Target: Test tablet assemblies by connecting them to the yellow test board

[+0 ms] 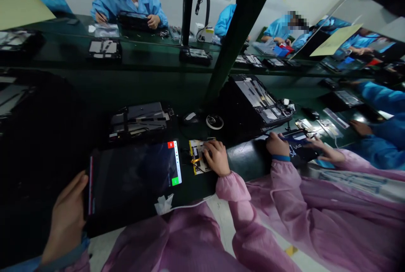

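Two things are under my hands: my left hand (66, 217) clasps the edge of a black tablet (133, 179) lying on the green worktop (243, 156), and my right hand (217, 158) curls down onto a small circuit board (196, 156) with amber tape, just beside the tablet. Past them sit an opened laptop base (139, 122) and a tape roll (214, 122). A co-worker's pink-sleeved hands (277, 144) hold a black VAIO panel (295, 142).
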`<control>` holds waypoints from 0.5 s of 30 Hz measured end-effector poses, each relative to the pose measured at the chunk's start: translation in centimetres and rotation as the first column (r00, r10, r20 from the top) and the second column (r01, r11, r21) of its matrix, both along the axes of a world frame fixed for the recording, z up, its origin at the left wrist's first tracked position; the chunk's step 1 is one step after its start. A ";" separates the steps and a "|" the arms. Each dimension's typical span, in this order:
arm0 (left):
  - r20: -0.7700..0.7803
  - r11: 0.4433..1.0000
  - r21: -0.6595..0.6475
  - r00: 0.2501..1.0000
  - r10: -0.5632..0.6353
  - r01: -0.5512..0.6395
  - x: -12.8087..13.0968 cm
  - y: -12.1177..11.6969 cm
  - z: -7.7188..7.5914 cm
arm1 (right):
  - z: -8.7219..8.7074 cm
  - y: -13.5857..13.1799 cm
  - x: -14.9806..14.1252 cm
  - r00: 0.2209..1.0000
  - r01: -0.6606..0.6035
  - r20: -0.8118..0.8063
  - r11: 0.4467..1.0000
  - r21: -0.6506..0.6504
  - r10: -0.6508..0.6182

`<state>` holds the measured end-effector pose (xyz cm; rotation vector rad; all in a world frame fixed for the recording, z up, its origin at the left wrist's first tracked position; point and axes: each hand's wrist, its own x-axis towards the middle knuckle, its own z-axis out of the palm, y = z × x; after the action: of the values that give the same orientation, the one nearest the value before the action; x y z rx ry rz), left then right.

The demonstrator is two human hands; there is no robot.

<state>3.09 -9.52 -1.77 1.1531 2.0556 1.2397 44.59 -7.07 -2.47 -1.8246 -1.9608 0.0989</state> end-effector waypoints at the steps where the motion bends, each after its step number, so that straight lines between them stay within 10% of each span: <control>1: 0.070 0.999 -0.027 0.997 0.028 -0.026 0.2 0.0 0.2 | 0.0 0.0 0.0 1.000 0.000 0.015 1.000 0.001 0.000; 9: 0.309 0.972 -0.228 0.942 0.131 -0.060 1.0 0.9 0.8 | -0.2 0.2 0.0 1.000 -0.014 -0.013 0.999 0.046 0.015; 15: -0.329 0.985 -0.160 0.937 -0.116 0.065 -0.1 2.1 -0.4 | 0.2 -1.8 1.4 0.970 -0.083 -0.223 0.995 0.064 0.095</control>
<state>2.97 -7.40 -2.20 1.4528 2.2634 0.8751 45.95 -8.83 -2.32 -1.6144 -1.8662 0.2674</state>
